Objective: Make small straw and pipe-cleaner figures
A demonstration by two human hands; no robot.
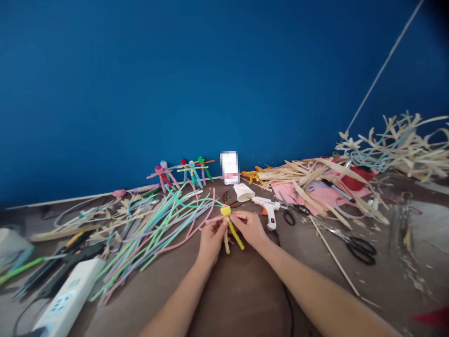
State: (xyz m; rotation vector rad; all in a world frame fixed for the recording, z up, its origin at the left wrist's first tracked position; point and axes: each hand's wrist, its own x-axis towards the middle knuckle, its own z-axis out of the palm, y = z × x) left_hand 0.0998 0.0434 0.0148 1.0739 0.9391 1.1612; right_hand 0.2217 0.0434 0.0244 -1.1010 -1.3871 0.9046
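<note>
Two pinch grips on yellow-and-pink pipe-cleaner figure (226, 211): left hand (211, 239) at one pink arm, right hand (252, 229) at the other. Held over bench (242, 295), between loose pipe cleaners (154, 238) and white glue gun (271, 211).

Cannot identify the pixelated white object (229, 167) at centre. Can only partly see edge-cropped power strip (75, 288), eight o'clock, and red piece (435, 316), four.

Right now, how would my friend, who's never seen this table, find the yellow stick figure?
Start at the big blue wall and drop to the brown table below it. Near the middle, the left hand and right hand hold the yellow stick figure between them. Unlike the colourful figures by the wall, it is held, with one bright yellow leg.
</note>
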